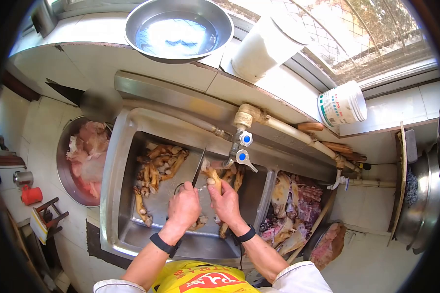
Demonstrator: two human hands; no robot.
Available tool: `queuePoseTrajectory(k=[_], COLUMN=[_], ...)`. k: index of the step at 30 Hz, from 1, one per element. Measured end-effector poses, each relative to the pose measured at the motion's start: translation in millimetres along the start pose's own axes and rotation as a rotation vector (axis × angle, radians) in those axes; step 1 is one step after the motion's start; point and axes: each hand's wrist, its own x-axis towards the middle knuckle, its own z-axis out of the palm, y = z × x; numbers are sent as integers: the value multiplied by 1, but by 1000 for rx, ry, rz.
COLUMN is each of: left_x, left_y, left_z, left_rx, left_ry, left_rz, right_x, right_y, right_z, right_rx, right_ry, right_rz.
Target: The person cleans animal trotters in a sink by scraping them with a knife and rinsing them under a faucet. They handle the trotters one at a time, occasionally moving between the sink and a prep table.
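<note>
Over the steel sink [113, 195], my left hand [184, 207] is closed around the handle of a knife [199, 167], its dark blade pointing up and away from me. Just right of it, my right hand [226, 201] grips a yellowish-brown animal foot [212, 175] with its pale end up near the tap [242, 146]. The blade stands close beside the foot; whether they touch is unclear. A pile of similar feet [156, 166] lies in the left part of the basin, and more lie beneath and beside my hands, partly hidden.
Meat and bones fill the right basin [291, 210]. On the floor at left is a bowl of pale meat [88, 158]. A metal basin of water [178, 34], a white bucket [266, 49] and a tipped tub [341, 105] sit on the ledge. A red mug [31, 195] is far left.
</note>
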Motion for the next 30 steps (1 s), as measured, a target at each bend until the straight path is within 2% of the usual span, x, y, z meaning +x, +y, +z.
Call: queuePoseTrajectory(k=[2, 3, 4, 5, 7, 8, 10, 11, 13, 17, 19, 22, 30], left_x=[-1, 0, -1, -5, -13, -16, -23, -27, -35, -49, -54, -59, -56], left_y=[-9, -18, -24, -25, -24, -23, -23, -27, -34, -17, -16, -5, -5], left_z=[3, 7, 10, 8, 1, -5, -15, -11, -1, -14, -12, -24, -17], left_rx=[-30, -179, -331, -334, -471, -473, -551, -553, -661, -771, -776, -865, -841], left_ry=[30, 28, 27, 31, 100, 105, -10, -7, -11, -96, -95, -150, -191], left_rz=[-18, -21, -24, -23, 8, 13, -64, -64, -74, -148, -111, -167, -107], right_x=[-1, -2, -2, 1, 10, 8, 1, 1, 12, 20, 18, 14, 18], right_y=[1, 1, 0, 6, 17, 18, 18, 27, 51, 58, 51, 35, 34], right_z=[-2, -3, -4, -9, -20, -19, -14, -14, -18, -15, -11, -9, -3], right_rx=[18, 25, 96, 92, 357, 354, 123, 120, -104, -119, -294, -407, -415], right_ry=[-23, -40, -63, -65, -362, -362, -157, -160, -98, -32, 114, 174, 206], right_rz=[-30, -57, 11, 7, 242, 235, 99, 97, -6, -88, -335, -453, -431])
